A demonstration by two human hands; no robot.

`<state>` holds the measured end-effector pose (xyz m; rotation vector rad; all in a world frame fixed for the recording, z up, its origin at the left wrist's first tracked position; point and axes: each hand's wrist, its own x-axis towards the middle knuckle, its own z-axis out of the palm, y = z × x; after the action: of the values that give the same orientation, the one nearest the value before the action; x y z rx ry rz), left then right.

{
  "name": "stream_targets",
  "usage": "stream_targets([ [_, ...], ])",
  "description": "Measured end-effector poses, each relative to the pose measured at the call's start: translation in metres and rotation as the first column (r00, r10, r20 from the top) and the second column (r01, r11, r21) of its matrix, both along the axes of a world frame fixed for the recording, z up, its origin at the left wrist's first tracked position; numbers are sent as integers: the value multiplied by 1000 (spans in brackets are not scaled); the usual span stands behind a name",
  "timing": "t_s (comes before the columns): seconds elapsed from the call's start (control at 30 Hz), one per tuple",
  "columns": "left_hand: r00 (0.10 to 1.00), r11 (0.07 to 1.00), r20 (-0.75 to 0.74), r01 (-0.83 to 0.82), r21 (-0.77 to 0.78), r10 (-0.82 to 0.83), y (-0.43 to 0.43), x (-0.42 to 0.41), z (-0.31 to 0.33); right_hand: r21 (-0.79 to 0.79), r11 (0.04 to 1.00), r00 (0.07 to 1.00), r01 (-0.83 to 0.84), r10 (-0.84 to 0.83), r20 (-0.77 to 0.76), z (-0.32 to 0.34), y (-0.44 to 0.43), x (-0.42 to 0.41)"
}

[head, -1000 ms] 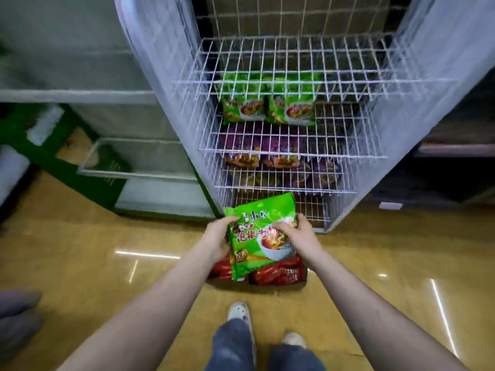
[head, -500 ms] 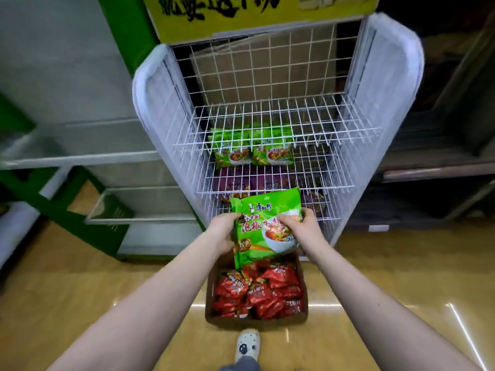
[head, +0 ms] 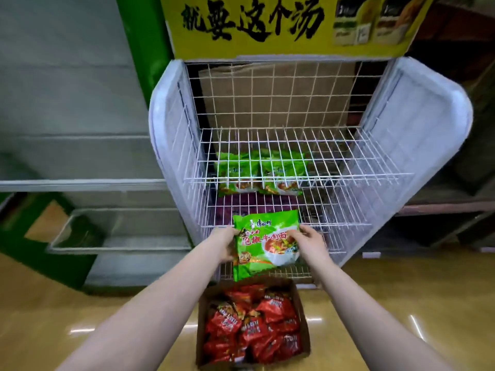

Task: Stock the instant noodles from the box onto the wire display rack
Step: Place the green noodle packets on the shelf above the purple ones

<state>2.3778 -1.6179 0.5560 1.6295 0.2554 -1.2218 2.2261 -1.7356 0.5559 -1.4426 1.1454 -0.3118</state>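
A green instant noodle pack (head: 263, 243) is held upright in front of the white wire display rack (head: 300, 156), above the cardboard box (head: 203, 311). My left hand (head: 226, 243) grips its left edge and my right hand (head: 310, 243) grips its right edge. The box on the floor holds several red noodle packs (head: 254, 328). Two green packs (head: 258, 175) lie on the second shelf, under the bare top shelf. Purple packs (head: 227, 207) show on the shelf below them.
A yellow sign (head: 281, 25) with black characters tops the rack. A green pillar (head: 142, 44) and grey shelving (head: 80, 183) stand to the left. Dark shelves (head: 450, 207) are on the right. The glossy wooden floor (head: 401, 303) surrounds the box.
The view has tilted up, bringing the rack's top and sign into sight. The green pack in both hands has risen from the box toward the rack's shelves.
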Motion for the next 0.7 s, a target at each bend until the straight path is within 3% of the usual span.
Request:
stream_targets([
  [0.17,998,998,31,-63,2,63,-5,43,-31,147,989,999,31,-36,29,-31,0,45],
  [0.4,955,956,138,-237,-174,262,-54,95,-45,148,981,988,129,-140,68,-63,-45,108],
  [0.5,945,965,206,-234,-121,255,-77,117,-66,227,966,974,121,-159,159,-77,-65,140],
  [0.57,936,958,232,-230,-172,267,-86,130,-93,239,964,973,116,-158,168,-90,-75,158],
  [0.63,920,949,282,-210,-235,274,-92,133,-105,188,977,985,100,-124,123,-104,-82,169],
  [0.7,925,967,314,-156,-203,216,-95,130,-94,159,985,993,65,-79,87,-107,-87,176],
])
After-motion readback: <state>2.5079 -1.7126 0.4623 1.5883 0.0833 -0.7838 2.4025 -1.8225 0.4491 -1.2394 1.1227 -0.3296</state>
